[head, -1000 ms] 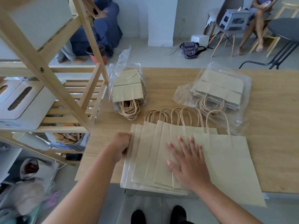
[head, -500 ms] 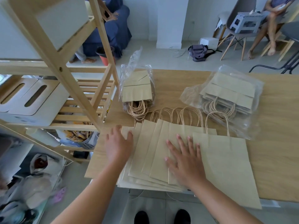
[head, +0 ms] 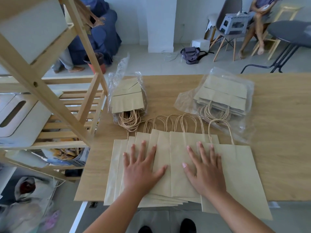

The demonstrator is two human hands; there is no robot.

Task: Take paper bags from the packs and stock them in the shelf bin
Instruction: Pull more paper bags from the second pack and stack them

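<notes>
Left hand (head: 141, 167) and right hand (head: 204, 167), both flat with fingers spread, press palm-down on the fanned paper bags (head: 178, 165); neither grips anything. The fan lies on the table (head: 282, 132), its near ends overhanging the table's front edge, handles pointing away from the person. Beyond the fan's left end lies an opened pack (head: 127, 100), handles spilling toward the fan; beyond its right end lies a second pack (head: 222, 96), whose plastic just reaches the rightmost bag's handle. Bare tabletop stays open right of the fan and between the packs. Left of the fan, past the table's left edge, stands the wooden shelf (head: 55, 105), holding a white bin (head: 18, 118).
</notes>
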